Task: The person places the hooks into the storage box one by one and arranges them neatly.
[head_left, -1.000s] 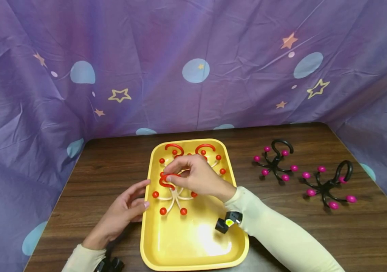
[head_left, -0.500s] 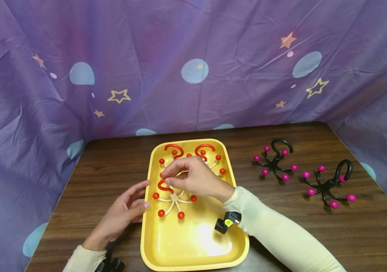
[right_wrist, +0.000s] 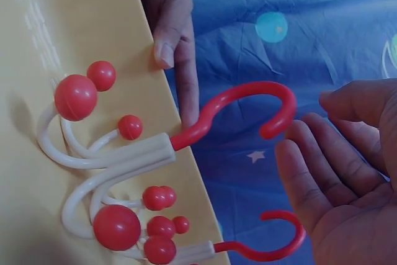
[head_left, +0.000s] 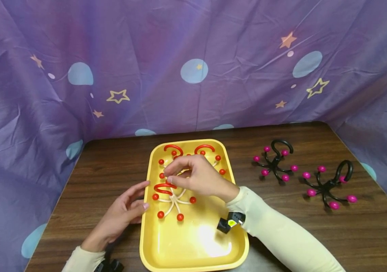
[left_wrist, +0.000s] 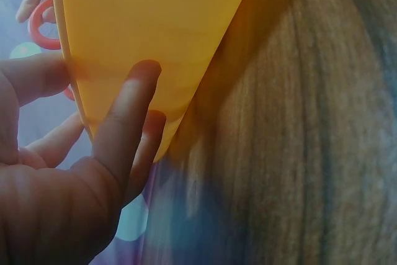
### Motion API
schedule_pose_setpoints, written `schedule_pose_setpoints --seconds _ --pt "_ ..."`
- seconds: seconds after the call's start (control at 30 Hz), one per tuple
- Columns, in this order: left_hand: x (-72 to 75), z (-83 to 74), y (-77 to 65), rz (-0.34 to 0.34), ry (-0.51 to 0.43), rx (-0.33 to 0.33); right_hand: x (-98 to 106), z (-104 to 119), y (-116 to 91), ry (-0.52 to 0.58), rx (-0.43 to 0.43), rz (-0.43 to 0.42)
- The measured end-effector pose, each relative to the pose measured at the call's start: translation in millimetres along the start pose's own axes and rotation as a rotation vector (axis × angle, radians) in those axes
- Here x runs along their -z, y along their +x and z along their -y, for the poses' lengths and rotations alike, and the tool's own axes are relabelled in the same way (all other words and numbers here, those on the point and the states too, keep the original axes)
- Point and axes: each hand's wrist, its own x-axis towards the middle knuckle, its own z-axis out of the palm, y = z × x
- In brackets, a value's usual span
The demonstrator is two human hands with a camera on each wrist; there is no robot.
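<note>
A multi-arm hook hanger (head_left: 173, 197) with white arms, red ball tips and a red hook stands in the yellow tray (head_left: 180, 241). Just off that red hook (right_wrist: 248, 91), my right hand (head_left: 198, 175) has its thumb and fingers parted, holding nothing. Farther back in the tray are two similar hangers, partly hidden by this hand; their red hooks show, one at left (head_left: 173, 146) and one at right (head_left: 204, 146). At the tray's left side my left hand (head_left: 123, 211) rests its fingers against the wall (left_wrist: 124, 29), thumb and fingers loosely bent.
Two black hangers with pink ball tips stand on the wooden table to the right, one farther back (head_left: 274, 163) and one nearer (head_left: 326, 187). A purple curtain (head_left: 139, 56) with stars and dots hangs behind the table.
The front hanger has shifted slightly nearer and its red hook has turned left. My right hand held that hook earlier and has let go. My left hand has stayed at the tray's side.
</note>
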Motion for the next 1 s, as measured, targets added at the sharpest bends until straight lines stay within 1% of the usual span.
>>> schedule_pose_setpoints --seconds 0.1,0.37,0.63,0.77,1.0 --pt "-0.8 0.3 0.6 -0.005 0.007 0.004 3.6 2.9 -1.7 -0.015 0.007 -0.021" --pt "-1.2 0.8 0.2 0.002 -0.008 -0.008 15.3 11.5 -8.6 0.002 0.022 -0.055" --pt "-0.3 1.6 -0.6 0.013 -0.025 -0.027 31.1 18.2 -16.7 -0.016 0.064 -0.083" --pt "0.8 2.6 0.0 0.024 -0.029 -0.032 40.7 21.5 -21.3 -0.004 0.052 -0.108" --pt "0.9 3.2 -0.7 0.036 -0.032 -0.044 57.7 20.8 -31.3 -0.036 0.043 -0.161"
